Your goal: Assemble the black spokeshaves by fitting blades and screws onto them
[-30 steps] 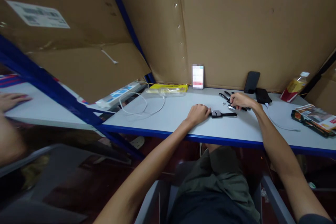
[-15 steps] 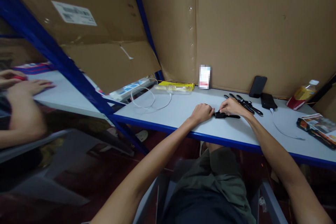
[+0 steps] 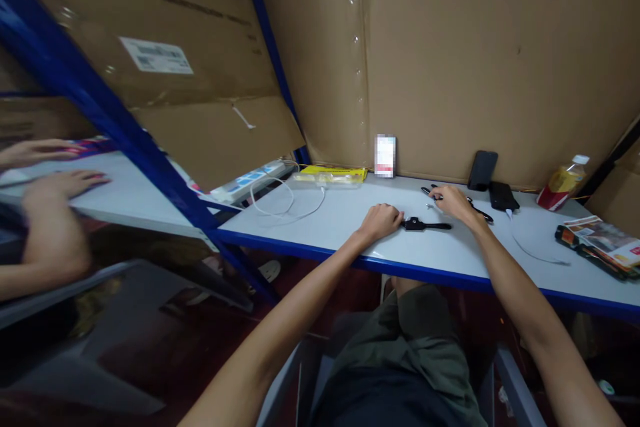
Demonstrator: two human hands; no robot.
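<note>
A black two-handled tool (image 3: 416,223) lies flat near the table's front edge, and my left hand (image 3: 383,221) is closed on its left handle. Farther back and to the right, my right hand (image 3: 450,201) has its thumb and fingertips pinched together above the table. Small silvery pieces show at these fingertips, too small to make out. Several similar black tools (image 3: 483,212) lie partly hidden beneath and behind my right hand.
A lit phone (image 3: 385,156), a dark phone (image 3: 483,171), a black case (image 3: 503,197) and a bottle (image 3: 563,183) stand or lie along the back. White cables, a power strip (image 3: 253,180) and packages (image 3: 605,237) are on the table. At left are another person's hands (image 3: 65,183).
My right hand has moved off the black tool, back and to the right toward the other tools. My left hand keeps its hold. The camera view has shifted slightly.
</note>
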